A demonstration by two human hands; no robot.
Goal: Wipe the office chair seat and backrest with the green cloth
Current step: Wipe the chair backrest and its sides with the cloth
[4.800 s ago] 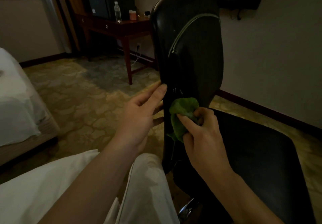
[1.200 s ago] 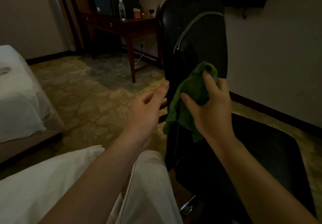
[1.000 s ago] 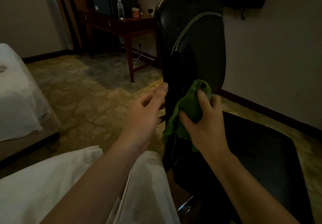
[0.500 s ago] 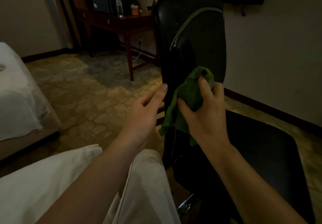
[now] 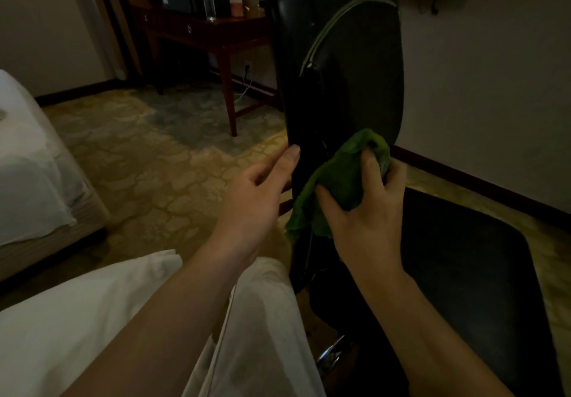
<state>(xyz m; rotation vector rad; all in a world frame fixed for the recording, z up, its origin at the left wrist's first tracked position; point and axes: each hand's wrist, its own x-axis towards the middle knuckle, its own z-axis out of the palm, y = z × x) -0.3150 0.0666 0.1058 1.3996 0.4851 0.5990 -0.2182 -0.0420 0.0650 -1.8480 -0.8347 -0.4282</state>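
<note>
Green cloth (image 5: 336, 180) sat bunched in the person's right hand (image 5: 367, 211), thumb and curled fingers clenched round it and pressing it to the lower part of the office chair's black backrest (image 5: 349, 72). A loose corner of the cloth drooped toward seven o'clock, past the backrest's near edge. The left hand (image 5: 256, 192) lay at nine o'clock from the cloth, holding nothing, fingers slack, one outstretched fingertip resting against the side edge of the backrest. The backrest stood upright and ran up toward twelve o'clock, a pale line of piping curving across its glossy surface. The black seat (image 5: 463, 257) spread out at four o'clock from the hands, dark and hard to read in the dim light. A bit of chromed metal (image 5: 332, 355) glinted under the chair at six o'clock. The person's white trousers (image 5: 262, 319) filled the near ground at seven o'clock, just beside the chair. At eleven o'clock a dark wooden desk (image 5: 210, 29) stood against the far wall, a clear water bottle (image 5: 209, 1) upright on it and a small orange container (image 5: 237, 7) near the bottle; a white cable (image 5: 245, 87) hung from a socket behind the desk leg. A white-sheeted bed (image 5: 27, 165) sat at nine o'clock, well apart from the chair, across the patterned carpet (image 5: 154, 155)
</note>
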